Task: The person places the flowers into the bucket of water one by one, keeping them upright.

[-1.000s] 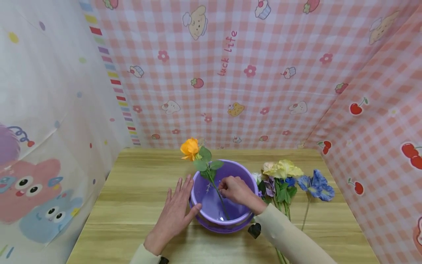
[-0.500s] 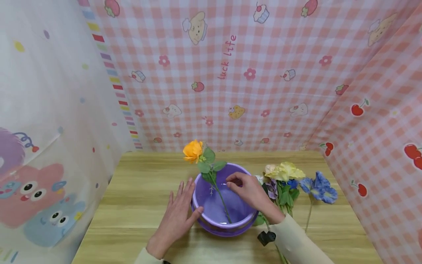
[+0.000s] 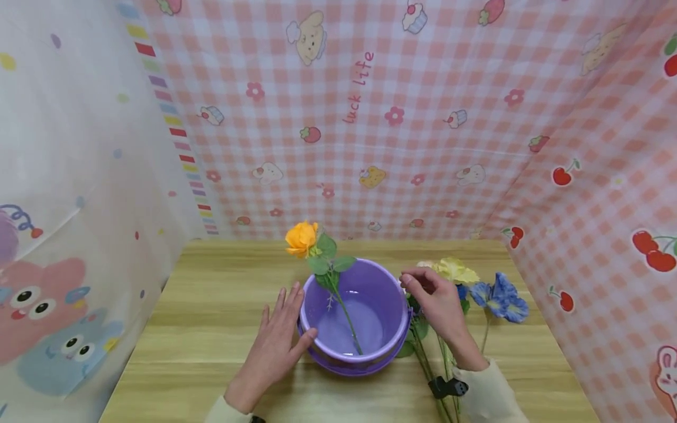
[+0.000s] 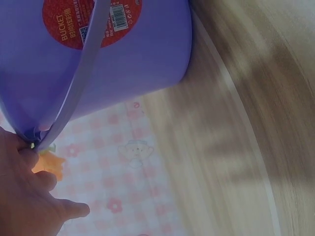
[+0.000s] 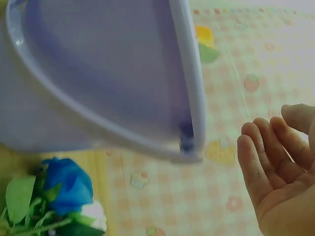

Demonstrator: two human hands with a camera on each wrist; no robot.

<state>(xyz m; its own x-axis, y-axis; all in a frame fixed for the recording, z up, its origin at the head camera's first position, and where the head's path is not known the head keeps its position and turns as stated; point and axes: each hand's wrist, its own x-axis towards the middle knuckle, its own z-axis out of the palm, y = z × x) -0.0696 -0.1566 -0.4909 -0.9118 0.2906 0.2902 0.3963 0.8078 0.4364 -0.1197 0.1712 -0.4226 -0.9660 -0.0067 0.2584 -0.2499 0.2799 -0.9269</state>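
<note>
Right grip (image 3: 436,296): relaxed, fingers loosely bent, holding nothing; over the flowers (image 3: 421,326), just outside the bucket's right rim.
Right grip shift: one second ago inside the bucket at the stem; half a second ago above the bucket's interior; now clear of it.
Left grip (image 3: 275,335): fingers straight, resting on the bucket's left side, thumb at the rim; placement matches the earlier frames.
Bucket (image 3: 386,294): quantity 1, purple, upright on the desk (image 3: 227,311); one handle (image 4: 74,93) hangs down the outside; one red sticker (image 4: 64,22) on the wall.
Rose (image 3: 328,281): quantity 1, orange; stem inside the bucket, head leaning past the left rear rim; lean unchanged.
Blooms at right: one yellow bloom (image 3: 457,270), one large blue bloom (image 3: 499,296), one dark blue bloom (image 3: 462,291), one white bloom (image 5: 93,214); full count cannot be told behind the right grip.
</note>
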